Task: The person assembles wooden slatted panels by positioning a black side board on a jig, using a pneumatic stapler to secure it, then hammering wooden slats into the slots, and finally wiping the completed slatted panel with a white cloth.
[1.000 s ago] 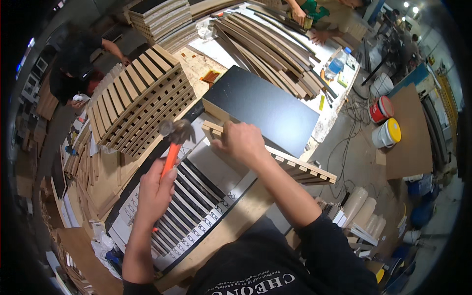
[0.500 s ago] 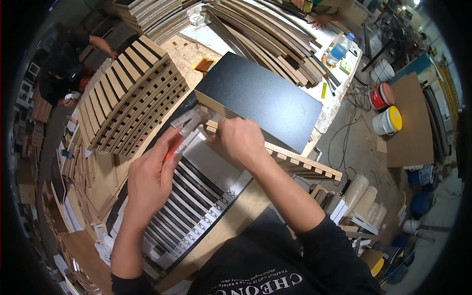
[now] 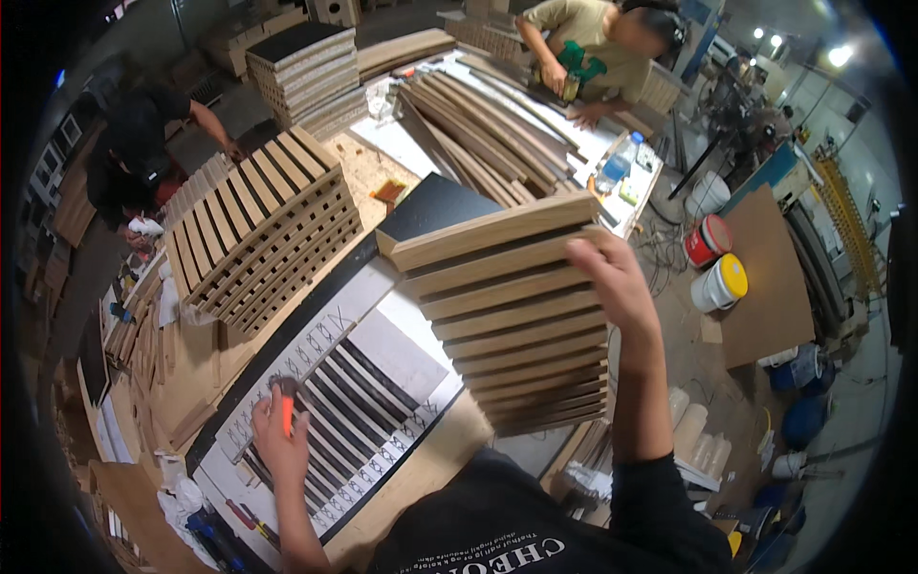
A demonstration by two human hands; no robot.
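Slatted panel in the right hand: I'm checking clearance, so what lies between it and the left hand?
In the head view, a black-striped board lies between the left hand and the slatted panel, its pale end nearer the panel.

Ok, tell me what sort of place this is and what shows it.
Probably a woodworking workshop: the left hand holds an orange-handled hammer, the right hand a slatted wooden panel, and a heap of long wooden strips lies on the table beyond.
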